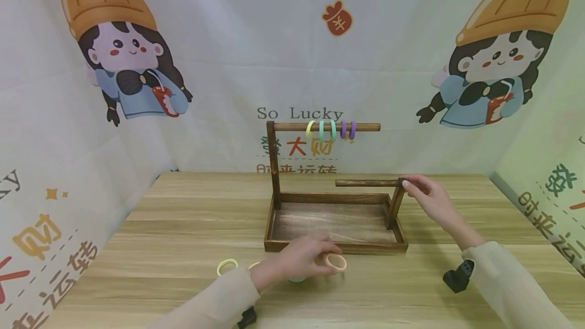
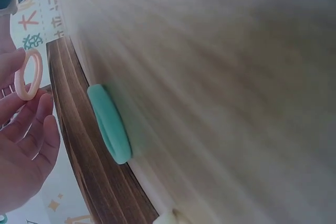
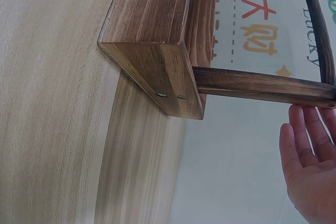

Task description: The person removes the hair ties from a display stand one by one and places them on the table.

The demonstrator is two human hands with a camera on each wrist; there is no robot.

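My left hand (image 1: 299,257) pinches a peach hair tie (image 2: 20,83) between thumb and fingertips, just in front of the wooden stand (image 1: 335,249). Beneath that hand, partly covered by it, a teal hair tie (image 2: 109,124) lies on the table. My right hand (image 1: 431,201) holds the top of the stand's short post (image 1: 395,207), thumb in front, where the lower rod (image 1: 365,183) joins it. In the right wrist view its fingertips touch the wood. On the upper rod (image 1: 288,127) hang a yellow hair tie (image 1: 309,130), two mint ones and two purple ones.
A yellow hair tie (image 1: 219,268) lies on the table (image 1: 192,227) left of my left hand, and another yellow one (image 1: 254,265) shows behind the wrist. The stand's base is a shallow tray with raised walls. A printed cloth (image 1: 237,55) hangs behind the table.
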